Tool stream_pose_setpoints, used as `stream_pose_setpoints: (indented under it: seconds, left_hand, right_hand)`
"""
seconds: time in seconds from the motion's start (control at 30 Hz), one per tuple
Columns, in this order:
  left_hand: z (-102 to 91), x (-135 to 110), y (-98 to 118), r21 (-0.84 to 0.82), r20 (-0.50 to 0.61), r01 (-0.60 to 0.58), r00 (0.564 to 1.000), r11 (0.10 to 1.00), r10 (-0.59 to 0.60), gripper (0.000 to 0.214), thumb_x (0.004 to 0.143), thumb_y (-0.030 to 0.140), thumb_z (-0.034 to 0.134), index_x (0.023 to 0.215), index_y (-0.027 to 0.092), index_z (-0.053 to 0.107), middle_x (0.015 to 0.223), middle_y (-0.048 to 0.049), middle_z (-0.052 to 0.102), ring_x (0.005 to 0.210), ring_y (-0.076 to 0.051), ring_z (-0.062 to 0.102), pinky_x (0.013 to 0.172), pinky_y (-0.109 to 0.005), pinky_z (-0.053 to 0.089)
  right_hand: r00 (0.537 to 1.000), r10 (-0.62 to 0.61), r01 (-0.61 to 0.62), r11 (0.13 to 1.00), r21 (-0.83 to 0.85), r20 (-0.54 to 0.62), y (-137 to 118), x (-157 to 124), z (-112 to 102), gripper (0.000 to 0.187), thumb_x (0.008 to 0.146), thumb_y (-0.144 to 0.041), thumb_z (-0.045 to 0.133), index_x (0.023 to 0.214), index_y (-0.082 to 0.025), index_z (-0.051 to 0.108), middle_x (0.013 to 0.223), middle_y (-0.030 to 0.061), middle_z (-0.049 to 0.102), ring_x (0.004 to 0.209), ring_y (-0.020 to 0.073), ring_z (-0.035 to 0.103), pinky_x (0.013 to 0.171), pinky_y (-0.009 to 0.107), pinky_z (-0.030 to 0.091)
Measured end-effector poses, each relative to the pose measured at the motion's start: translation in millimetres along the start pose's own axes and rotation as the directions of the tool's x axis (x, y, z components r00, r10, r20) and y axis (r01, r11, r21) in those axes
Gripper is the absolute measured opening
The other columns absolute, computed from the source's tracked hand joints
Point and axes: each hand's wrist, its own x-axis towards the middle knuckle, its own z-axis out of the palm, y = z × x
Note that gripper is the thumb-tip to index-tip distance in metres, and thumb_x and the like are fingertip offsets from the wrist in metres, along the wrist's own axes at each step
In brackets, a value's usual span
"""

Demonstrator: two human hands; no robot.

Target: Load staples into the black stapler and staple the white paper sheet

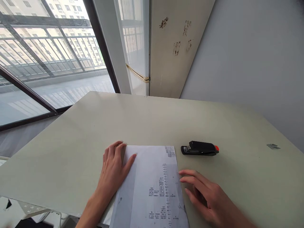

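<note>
A printed sheet of paper point(152, 183) lies on the pale table point(152, 123) in front of me, its near end over the table's front edge. My left hand point(114, 169) rests flat on the sheet's far left corner, fingers stretched out. My right hand point(203, 191) is open beside the sheet's right edge, fingertips touching or almost touching it. A black stapler point(199, 148) with a red end lies on the table just beyond my right hand, apart from it.
A small strip of staples point(273, 146) lies at the far right of the table. A large window point(47, 57) is at the left, a white cabinet or fridge point(147, 47) behind the table, a grey wall point(256, 57) at the right.
</note>
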Motion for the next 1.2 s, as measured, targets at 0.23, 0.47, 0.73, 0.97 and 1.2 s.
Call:
stream_pose_setpoints:
  seconds: [0.23, 0.47, 0.73, 0.97, 1.2]
  left_hand:
    - [0.5, -1, -1, -0.031, -0.01, 0.003, 1.0, 1.0, -0.003, 0.041, 0.098, 0.059, 0.057, 0.116, 0.023, 0.06, 0.138, -0.0115, 0.057, 0.135, -0.035, 0.047, 0.112, -0.056, 0.045]
    - [-11.2, -2, 7, -0.097, -0.008, 0.028, 1.0, 0.995, -0.029, 0.043, 0.092, 0.064, 0.063, 0.086, 0.023, 0.071, 0.132, -0.0102, 0.062, 0.132, -0.036, 0.048, 0.104, -0.05, 0.05]
    - [-37.5, -33, 21, -0.429, 0.308, 0.302, 0.935, 0.851, -0.176, 0.044, 0.094, 0.063, 0.059, 0.086, 0.022, 0.075, 0.071, 0.0002, 0.064, 0.062, -0.016, 0.053, 0.052, -0.024, 0.04]
    - [-41.8, -30, 39, -0.66, 0.329, 0.5, 0.863, 0.561, -0.383, 0.052, 0.081, 0.07, 0.072, 0.082, 0.018, 0.071, 0.062, 0.002, 0.058, 0.054, -0.012, 0.048, 0.044, -0.019, 0.034]
    - [-23.4, 4, 79, -0.774, 0.385, 0.449, 0.894, 0.447, -0.231, 0.054, 0.086, 0.071, 0.067, 0.094, 0.018, 0.07, 0.068, 0.0003, 0.064, 0.054, -0.014, 0.055, 0.044, -0.021, 0.039]
  right_hand:
    - [0.998, -0.056, 0.055, 0.997, -0.063, -0.026, 4, -5, 5, 0.023, 0.102, -0.014, 0.046, 0.117, -0.026, 0.058, 0.137, 0.0105, 0.068, 0.055, 0.0112, 0.065, 0.053, 0.028, 0.058]
    - [0.991, -0.1, 0.092, 0.992, -0.086, -0.091, 4, -4, 9, 0.025, 0.1, -0.011, 0.047, 0.114, -0.025, 0.062, 0.134, 0.0103, 0.07, 0.076, 0.0164, 0.076, 0.066, 0.03, 0.063]
    - [0.997, 0.075, -0.072, 0.993, 0.093, -0.029, 1, -2, 4, 0.026, 0.101, -0.024, 0.051, 0.122, -0.029, 0.066, 0.143, 0.0096, 0.064, 0.067, 0.0137, 0.07, 0.065, 0.031, 0.063]
    - [0.829, 0.558, -0.467, 0.673, 0.573, 0.019, -14, 1, 1, 0.059, 0.094, -0.06, 0.061, 0.144, -0.028, 0.06, 0.124, 0.0098, 0.072, 0.053, 0.0112, 0.051, 0.057, 0.032, 0.057]
    - [0.781, 0.619, -0.544, 0.606, 0.581, 0.086, -20, -13, -24, 0.049, 0.09, -0.071, 0.061, 0.085, -0.023, 0.073, 0.065, -0.0009, 0.063, 0.048, 0.011, 0.041, 0.047, 0.024, 0.042]
